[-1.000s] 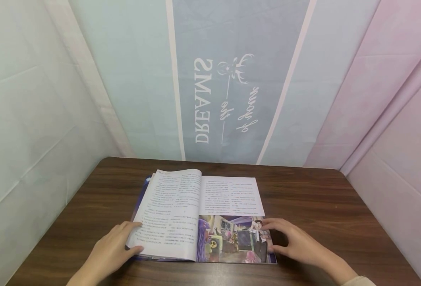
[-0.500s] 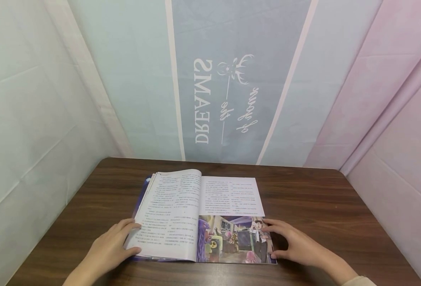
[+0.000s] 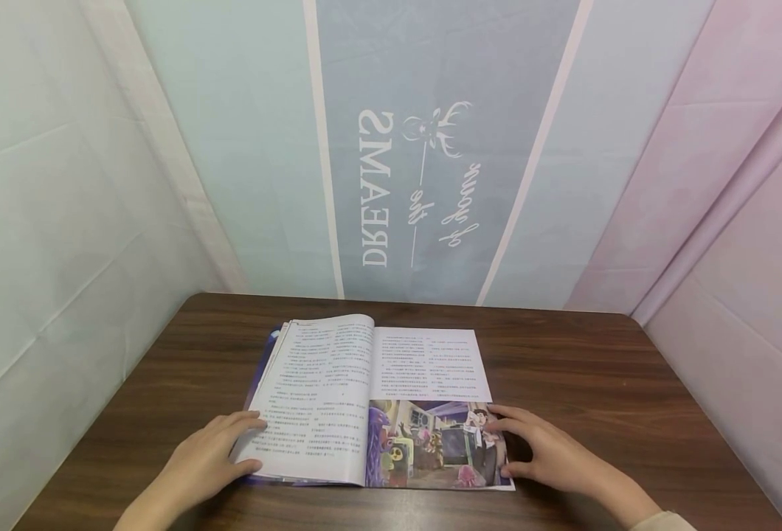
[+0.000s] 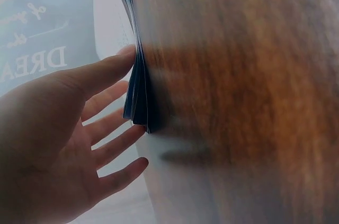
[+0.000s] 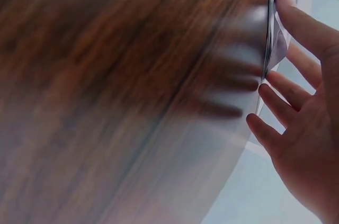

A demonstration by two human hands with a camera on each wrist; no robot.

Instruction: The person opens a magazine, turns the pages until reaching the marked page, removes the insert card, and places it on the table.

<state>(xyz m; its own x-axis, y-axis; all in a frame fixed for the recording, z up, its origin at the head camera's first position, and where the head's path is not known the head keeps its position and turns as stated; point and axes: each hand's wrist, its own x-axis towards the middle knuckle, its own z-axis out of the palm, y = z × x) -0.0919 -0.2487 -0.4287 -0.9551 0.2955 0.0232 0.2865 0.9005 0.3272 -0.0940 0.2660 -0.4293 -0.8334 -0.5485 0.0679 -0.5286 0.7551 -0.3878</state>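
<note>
An open magazine (image 3: 318,391) lies on the table, with printed text on its raised, curved left page. Text and a colourful cartoon picture (image 3: 437,444) fill the right page. My left hand (image 3: 208,451) rests at the lower left edge, its thumb and fingertips touching the page. In the left wrist view, the layered page edges (image 4: 137,91) meet the thumb, and the other fingers are loosely spread. At the lower right edge, my right hand (image 3: 550,451) lightly touches the picture page with thumb and fingertips. Its relaxed, spread fingers (image 5: 304,68) appear in the right wrist view.
The magazine sits on a dark brown wooden table (image 3: 583,376) with rounded far corners. Behind it hangs a cloth backdrop (image 3: 424,273) with mirrored white lettering and a deer head. Pale cloth walls (image 3: 66,258) stand on both sides.
The left page edge has settled slightly, showing more layered sheets beneath it. My left hand has shifted a little on the edge; my right hand stays almost where it was.
</note>
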